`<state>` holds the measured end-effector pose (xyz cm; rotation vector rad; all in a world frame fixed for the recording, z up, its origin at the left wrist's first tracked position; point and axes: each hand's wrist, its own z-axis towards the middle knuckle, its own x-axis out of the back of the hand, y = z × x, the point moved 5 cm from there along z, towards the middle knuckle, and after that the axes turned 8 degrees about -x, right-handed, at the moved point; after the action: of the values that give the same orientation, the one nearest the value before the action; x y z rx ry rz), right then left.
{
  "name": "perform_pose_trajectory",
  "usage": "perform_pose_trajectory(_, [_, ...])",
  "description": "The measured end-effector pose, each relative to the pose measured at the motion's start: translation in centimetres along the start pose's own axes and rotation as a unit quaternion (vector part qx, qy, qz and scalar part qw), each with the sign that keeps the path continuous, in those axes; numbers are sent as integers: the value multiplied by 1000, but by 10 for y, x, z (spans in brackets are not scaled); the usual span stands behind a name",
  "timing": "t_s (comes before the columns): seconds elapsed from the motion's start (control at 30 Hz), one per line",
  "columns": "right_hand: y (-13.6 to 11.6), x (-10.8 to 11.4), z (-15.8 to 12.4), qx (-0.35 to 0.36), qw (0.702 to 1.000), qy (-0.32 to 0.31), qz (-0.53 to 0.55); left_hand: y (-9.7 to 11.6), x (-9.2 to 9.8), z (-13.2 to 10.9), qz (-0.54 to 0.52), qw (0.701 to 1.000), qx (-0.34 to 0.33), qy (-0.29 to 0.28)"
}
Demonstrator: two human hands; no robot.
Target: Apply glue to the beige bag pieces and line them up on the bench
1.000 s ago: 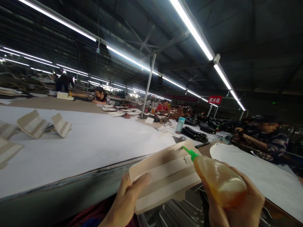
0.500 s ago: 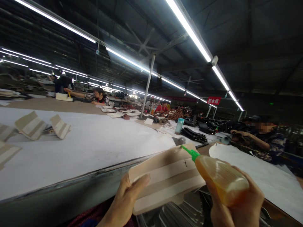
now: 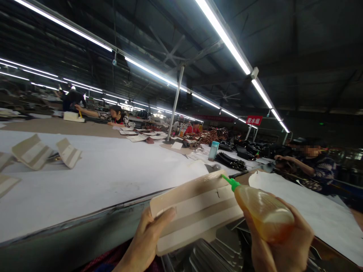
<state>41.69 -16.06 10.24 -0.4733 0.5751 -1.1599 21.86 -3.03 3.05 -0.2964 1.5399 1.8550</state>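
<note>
The left hand [image 3: 147, 234] is clamping the left end of a beige striped panel [image 3: 195, 215], its thumb pressing on the striped face; the fingers behind are not showing. The panel is tilting at the near edge of the white-covered table [image 3: 107, 181], above some dark stacked pieces [image 3: 205, 257]. The right hand [image 3: 292, 243] is curling round a bottle of amber liquid [image 3: 263, 211]. Its green nozzle [image 3: 231, 183] is pointing at the panel's upper right corner; whether the tip is touching cannot be told. A glossy streak [image 3: 211, 176] is running along the panel's upper edge. Two curved striped pieces [image 3: 32, 153] are standing on the table at left. A blue-lidded bottle [image 3: 213, 151] is standing beside a black stack [image 3: 231, 161] farther back. At right, a co-worker [image 3: 314, 166] is sitting beyond a white sheet [image 3: 309, 206].
</note>
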Motion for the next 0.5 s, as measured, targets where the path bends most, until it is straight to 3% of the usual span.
perform_pose_trajectory(0.17, [-4,-10,-10,-6,993,-95,70,2,1,0,-9,999,-2,31])
perform_pose_trajectory(0.3, [2,-4,-1,-11,1000,2,20,4,1,0,3,1000,-14,25])
perform_pose_trajectory(0.5, [6,-4,7,-16,999,12,50,2,2,-1,10,1000,-13,2])
